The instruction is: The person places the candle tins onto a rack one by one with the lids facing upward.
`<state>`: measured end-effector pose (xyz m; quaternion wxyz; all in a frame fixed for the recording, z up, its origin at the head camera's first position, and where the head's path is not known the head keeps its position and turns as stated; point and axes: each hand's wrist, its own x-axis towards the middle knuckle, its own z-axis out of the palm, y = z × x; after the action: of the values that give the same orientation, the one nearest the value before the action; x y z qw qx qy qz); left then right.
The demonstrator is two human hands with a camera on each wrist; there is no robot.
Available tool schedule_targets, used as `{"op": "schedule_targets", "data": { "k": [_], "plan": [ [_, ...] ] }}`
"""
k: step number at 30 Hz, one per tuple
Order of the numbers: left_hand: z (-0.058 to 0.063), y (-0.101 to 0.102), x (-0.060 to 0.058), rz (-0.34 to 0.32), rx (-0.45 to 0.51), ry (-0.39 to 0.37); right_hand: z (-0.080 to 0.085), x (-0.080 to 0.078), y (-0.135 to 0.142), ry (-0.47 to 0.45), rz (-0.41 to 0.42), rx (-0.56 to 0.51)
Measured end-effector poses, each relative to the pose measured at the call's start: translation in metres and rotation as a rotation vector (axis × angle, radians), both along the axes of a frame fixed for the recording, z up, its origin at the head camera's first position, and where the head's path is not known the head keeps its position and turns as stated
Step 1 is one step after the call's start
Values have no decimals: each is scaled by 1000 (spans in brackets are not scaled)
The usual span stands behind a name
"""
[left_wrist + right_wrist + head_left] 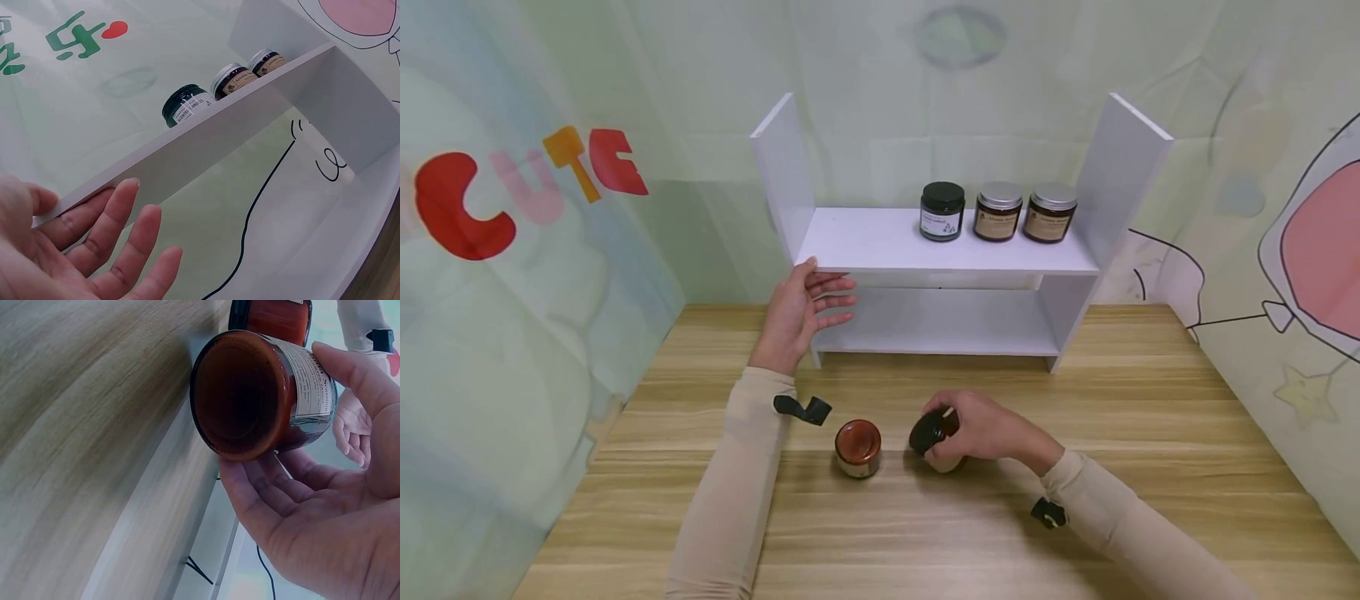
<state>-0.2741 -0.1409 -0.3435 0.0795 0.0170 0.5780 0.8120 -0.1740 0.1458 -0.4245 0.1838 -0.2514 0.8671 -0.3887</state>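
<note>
My left hand (797, 312) pinches the left front edge of the upper board of a white shelf (940, 271), thumb on top and index finger underneath. Its other fingers are spread loosely in front. Above the wooden table, my right hand (981, 429) grips an amber glass candle jar (250, 394) with a printed paper label. That jar is tilted, and its round glass base faces the right wrist camera. Left of it, a second amber jar (858, 448) stands on the table, showing a reddish round top face.
On the upper board are a black-lidded jar (942, 212) labelled scented candles and two silver-lidded amber jars (997, 212), toward the right side panel (1120, 167). A lower board (955, 321) lies beneath. Printed cloth (865, 108) hangs behind the table (880, 533).
</note>
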Motion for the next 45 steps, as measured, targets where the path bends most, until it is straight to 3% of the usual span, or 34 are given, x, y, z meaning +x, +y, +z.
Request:
{"op": "schedule_targets", "data": {
  "k": [16, 29, 45],
  "plan": [
    [-1, 0, 0, 0, 6, -2, -2, 1, 2, -1, 16, -94],
    [-2, 0, -1, 10, 4, -13, -7, 3, 5, -85, 31, -158],
    [0, 1, 0, 12, 3, -10, -17, 6, 7, -115, 91, -203]
  ]
}}
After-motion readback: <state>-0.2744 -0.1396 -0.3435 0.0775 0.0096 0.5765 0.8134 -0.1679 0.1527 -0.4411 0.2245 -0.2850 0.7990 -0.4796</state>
